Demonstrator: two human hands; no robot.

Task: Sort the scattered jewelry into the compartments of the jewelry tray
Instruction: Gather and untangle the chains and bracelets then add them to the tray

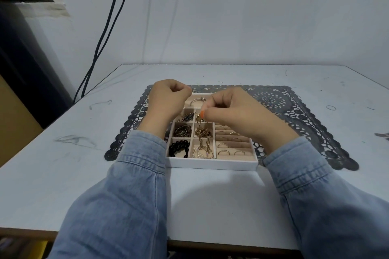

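Tray [212,165], white with beige compartments, sits on a dark lace mat [294,107] on the table [63,174], between both forearms. Right hand [237,115] pinches a gold chain [203,141] between thumb and fingers above the tray's middle column; the chain hangs down with its lower end in the nearest middle compartment, between the black beads [179,149] on the left and the rings [223,144] in the slots on the right. Left hand [168,99] hovers over the tray's far left corner, fingers curled into a fist, with nothing visible in it.
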